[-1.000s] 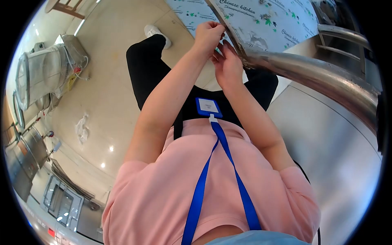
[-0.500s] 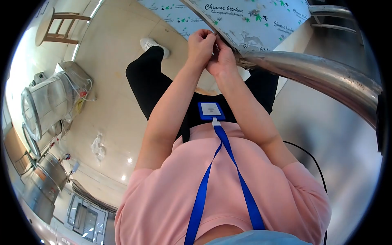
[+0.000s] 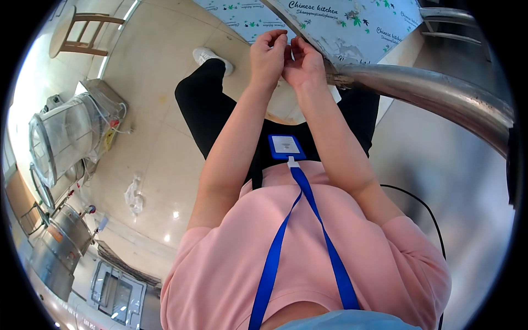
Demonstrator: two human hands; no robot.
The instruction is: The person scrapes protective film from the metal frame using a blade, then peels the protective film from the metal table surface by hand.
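My left hand (image 3: 267,61) is closed, its thumb and fingers pressed together beside my right hand. My right hand (image 3: 305,67) is turned palm up with its fingers curled in towards the thumb. Whatever lies between the fingertips is too small or hidden to make out. Both hands are close to the metal edge (image 3: 286,21) of a panel (image 3: 330,25) covered in pale blue film printed "Chinese kitchen" with green leaves. A thick, shiny metal bar (image 3: 429,91) with a worn end runs off to the right from beside my right hand.
A wooden chair (image 3: 82,41) stands at the upper left. Below it are a clear plastic-wrapped machine (image 3: 69,129) and a steel cylinder (image 3: 60,242). A crumpled plastic bag (image 3: 133,197) lies on the tiled floor. Metal rails (image 3: 451,25) show at upper right, and a black cable (image 3: 423,206) hangs at my right.
My hands have shifted slightly upward, and the fingertips have come a little apart, with more of my right palm showing. The view has moved slightly.
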